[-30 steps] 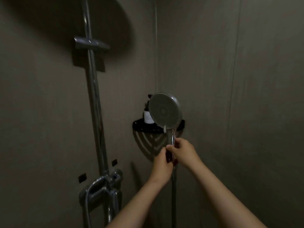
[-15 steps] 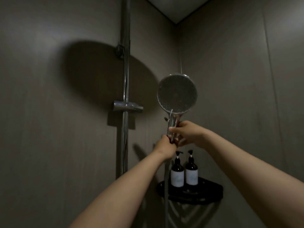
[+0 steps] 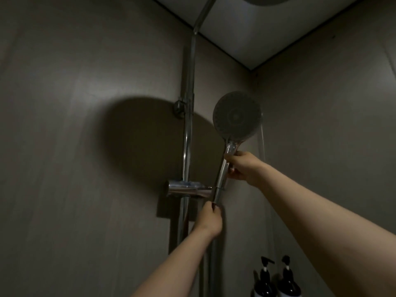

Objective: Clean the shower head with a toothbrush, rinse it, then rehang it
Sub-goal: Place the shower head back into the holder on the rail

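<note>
The round grey shower head (image 3: 237, 115) faces me, raised beside the chrome riser rail (image 3: 188, 129). My right hand (image 3: 241, 166) grips its chrome handle just under the head. The handle's lower end sits at the tip of the chrome holder bracket (image 3: 188, 190) on the rail. My left hand (image 3: 209, 218) is just below the bracket, gripping the hose (image 3: 213, 264) where it leaves the handle. No toothbrush is visible.
Two dark pump bottles (image 3: 275, 279) stand at the bottom right, near the corner of the grey walls. The rail's upper pipe (image 3: 203, 12) bends toward a large overhead shower (image 3: 265, 0) at the ceiling.
The shower head has moved left to the holder bracket. My left hand slid down from the handle to the hose below the bracket. The camera has tilted upward, showing the ceiling.
</note>
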Motion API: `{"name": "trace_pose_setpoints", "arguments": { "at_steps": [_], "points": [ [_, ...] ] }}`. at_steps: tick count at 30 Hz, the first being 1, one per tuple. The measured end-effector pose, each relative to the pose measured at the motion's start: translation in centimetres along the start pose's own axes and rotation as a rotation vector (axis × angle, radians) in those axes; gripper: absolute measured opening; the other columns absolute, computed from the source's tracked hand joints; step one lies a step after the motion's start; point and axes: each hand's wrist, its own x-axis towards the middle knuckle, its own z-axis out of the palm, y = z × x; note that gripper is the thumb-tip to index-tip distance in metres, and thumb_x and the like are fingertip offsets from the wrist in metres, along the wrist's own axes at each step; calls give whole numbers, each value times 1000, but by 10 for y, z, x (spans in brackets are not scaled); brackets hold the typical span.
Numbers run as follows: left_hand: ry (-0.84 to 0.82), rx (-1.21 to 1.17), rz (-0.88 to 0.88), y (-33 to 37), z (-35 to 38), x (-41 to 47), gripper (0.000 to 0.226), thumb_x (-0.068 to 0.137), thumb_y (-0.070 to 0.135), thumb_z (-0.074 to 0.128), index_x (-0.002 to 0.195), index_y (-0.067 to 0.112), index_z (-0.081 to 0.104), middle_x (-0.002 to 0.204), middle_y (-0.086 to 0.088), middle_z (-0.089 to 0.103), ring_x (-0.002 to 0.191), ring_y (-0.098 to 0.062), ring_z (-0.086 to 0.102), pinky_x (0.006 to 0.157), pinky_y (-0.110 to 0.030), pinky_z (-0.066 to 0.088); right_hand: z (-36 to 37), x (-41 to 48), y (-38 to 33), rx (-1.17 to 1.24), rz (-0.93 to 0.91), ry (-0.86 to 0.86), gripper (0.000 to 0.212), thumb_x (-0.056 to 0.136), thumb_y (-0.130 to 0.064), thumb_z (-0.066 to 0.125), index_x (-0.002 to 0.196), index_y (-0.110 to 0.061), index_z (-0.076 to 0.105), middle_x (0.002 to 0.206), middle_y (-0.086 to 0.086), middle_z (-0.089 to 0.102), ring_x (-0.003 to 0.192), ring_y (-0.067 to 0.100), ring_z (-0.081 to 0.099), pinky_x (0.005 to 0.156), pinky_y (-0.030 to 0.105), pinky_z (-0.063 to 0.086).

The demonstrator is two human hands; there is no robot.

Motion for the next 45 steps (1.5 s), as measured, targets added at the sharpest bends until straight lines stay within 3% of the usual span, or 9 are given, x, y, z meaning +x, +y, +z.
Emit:
{"name": "trace_pose_setpoints", "arguments": {
  "at_steps": [2, 6, 11, 15, 21, 25, 35, 40, 45],
  "points": [
    [25, -22, -35, 1, -3, 4, 29, 100, 18, 34, 122, 10, 50, 125, -12, 56, 114, -26, 53, 93, -31, 39, 10, 7, 1, -3, -21, 16, 27, 96, -15, 50, 120, -2, 52, 68, 5, 44, 58, 15, 45, 59, 28, 48],
    [62, -155, -110, 1, -3, 6, 32, 99, 16, 35, 127, 10, 49, 130, -13, 55, 120, -30, 51, 104, -38, 40, 21, 18, -1, -19, -37, 8, 30, 96, -19, 51, 121, -4, 51, 69, 6, 41, 61, 16, 44, 60, 31, 48],
    [78, -362, -150, 5, -2, 2, 32, 100, 18, 35, 130, 13, 47, 130, -9, 55, 120, -27, 52, 100, -38, 40, 23, 27, -2, -10, -80, -4, 17, 96, -25, 52, 86, -11, 50, 64, 5, 38, 55, 16, 39, 53, 27, 41],
    [98, -491, -183, 11, -4, 0, 32, 99, 24, 40, 126, 11, 50, 126, -10, 59, 114, -27, 56, 98, -37, 43, 22, 29, -8, 32, -94, 16, 22, 97, -25, 49, 80, -12, 46, 62, 5, 37, 54, 16, 37, 50, 25, 37],
    [122, -505, -228, 16, -5, 2, 34, 98, 27, 43, 128, 12, 49, 119, -9, 60, 108, -25, 58, 98, -36, 43, 20, 38, -9, 114, -78, 7, 28, 97, -24, 47, 71, -15, 44, 62, 3, 37, 54, 14, 35, 51, 24, 31],
    [139, -530, -260, 20, -4, 1, 27, 99, 23, 41, 122, 13, 49, 89, -1, 55, 82, -13, 54, 80, -31, 39, 18, 45, -5, 139, -37, -31, 28, 97, -26, 48, 70, -18, 45, 65, 2, 41, 55, 13, 37, 52, 23, 33],
    [184, -493, -216, 15, -1, 2, 18, 98, 25, 44, 110, 14, 53, 92, 1, 59, 99, -19, 56, 95, -36, 40, 12, 49, -23, 146, -80, -30, 31, 97, -25, 45, 67, -17, 43, 62, 2, 38, 53, 13, 34, 52, 24, 33],
    [232, -459, -219, 13, 0, -1, 15, 98, 24, 44, 84, 23, 51, 84, 4, 57, 90, -15, 54, 91, -35, 39, 10, 53, -22, 194, -65, -51, 31, 98, -29, 46, 69, -17, 44, 66, 1, 40, 57, 14, 38, 52, 24, 38],
    [293, -417, -144, 3, 6, -1, 14, 99, 26, 42, 98, 18, 54, 74, 3, 57, 78, -14, 55, 88, -34, 42, 7, 59, -18, 176, -47, -89, 28, 98, -31, 44, 73, -18, 46, 67, 1, 42, 59, 14, 41, 52, 26, 41]
  ]
}}
